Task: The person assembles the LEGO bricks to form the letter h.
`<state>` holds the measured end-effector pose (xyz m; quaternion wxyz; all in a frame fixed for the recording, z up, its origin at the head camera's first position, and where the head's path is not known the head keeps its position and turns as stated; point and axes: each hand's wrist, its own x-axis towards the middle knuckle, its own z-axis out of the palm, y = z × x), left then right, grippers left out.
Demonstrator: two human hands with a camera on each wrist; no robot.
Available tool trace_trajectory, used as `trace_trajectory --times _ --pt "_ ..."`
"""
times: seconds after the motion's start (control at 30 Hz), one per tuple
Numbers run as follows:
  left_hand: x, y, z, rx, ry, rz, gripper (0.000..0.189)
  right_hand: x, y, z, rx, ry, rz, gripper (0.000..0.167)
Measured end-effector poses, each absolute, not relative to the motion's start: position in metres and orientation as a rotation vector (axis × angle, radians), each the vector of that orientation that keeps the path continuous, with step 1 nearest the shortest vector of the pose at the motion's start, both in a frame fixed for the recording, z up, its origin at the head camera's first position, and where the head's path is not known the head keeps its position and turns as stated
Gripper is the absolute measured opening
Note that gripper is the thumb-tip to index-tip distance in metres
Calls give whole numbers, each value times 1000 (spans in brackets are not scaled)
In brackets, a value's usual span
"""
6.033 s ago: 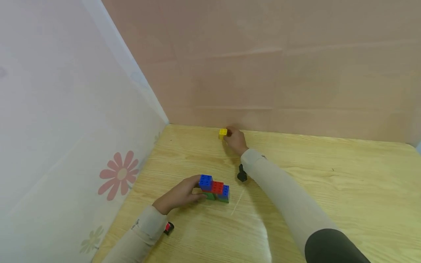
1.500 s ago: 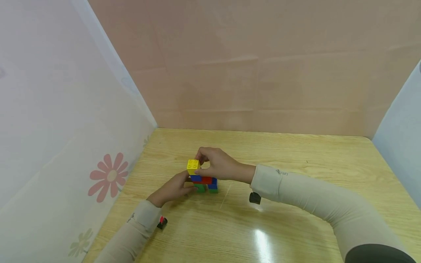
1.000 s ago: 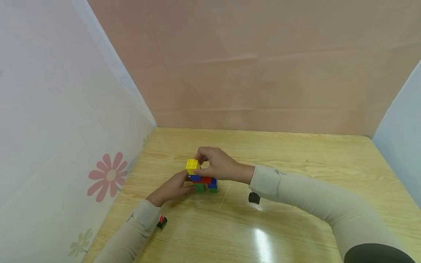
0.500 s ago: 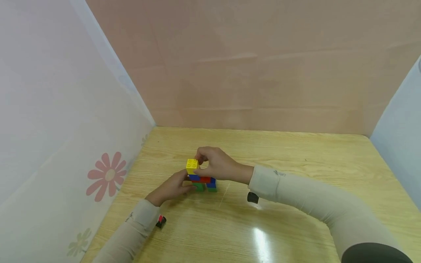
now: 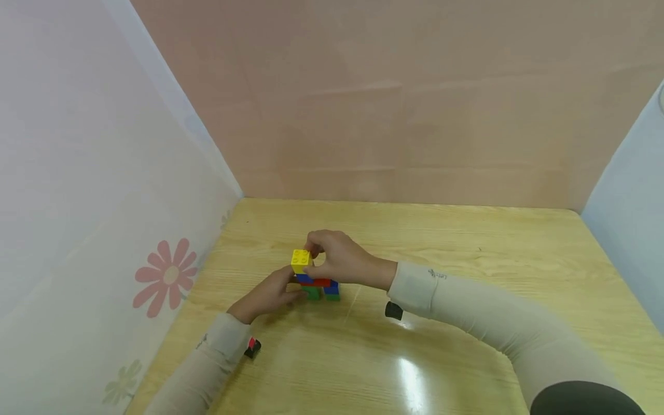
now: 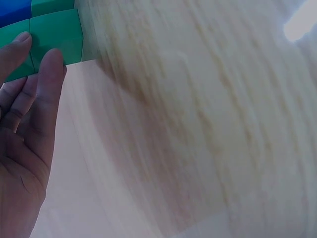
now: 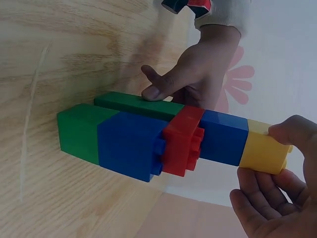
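Observation:
A toy-brick structure stands on the table between both hands. In the right wrist view, one leg is a green brick (image 7: 84,131) topped by a blue brick (image 7: 126,144); the other is green (image 7: 131,105). A red brick (image 7: 181,139) bridges them, and a second blue brick (image 7: 225,136) sits on its left end. The yellow brick (image 5: 301,260) tops that blue one, pinched between thumb and fingers of my right hand (image 5: 344,259). Lower down, my left hand (image 5: 267,297) grips the green leg from the left, its thumb on the green side (image 6: 57,32) in the left wrist view.
The wooden table (image 5: 467,242) meets a brown paper-like backing (image 5: 363,115) behind and a flower-printed wall (image 5: 93,202) at the left. Small dark devices sit under both wrists, the left one (image 5: 252,348) with red on it.
Six seconds ago my right hand held the yellow brick near the table's back edge; it has since come onto the blue brick. Over the last 1.5 seconds both hands stay nearly still.

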<state>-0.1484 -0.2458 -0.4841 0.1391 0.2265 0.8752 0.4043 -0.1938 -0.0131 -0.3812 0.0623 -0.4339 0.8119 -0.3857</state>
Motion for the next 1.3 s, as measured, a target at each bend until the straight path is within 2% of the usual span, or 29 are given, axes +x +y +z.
trace_trajectory --times 0.23,0.83,1.1,1.3 --pt "-148 -248 -485 637 2528 1182 60 -193 -14 -382 -1353 2440 -1175 19" --pt "-143 -249 -487 606 2543 1176 56 -190 -14 -385 -1362 2460 -1152 20" --pt "-151 -247 -485 657 2519 1192 58 -194 -10 -387 -1371 2497 -1146 22" --pt "-146 -244 -485 579 2471 1224 55 -192 -9 -392 -1349 2488 -1151 24"
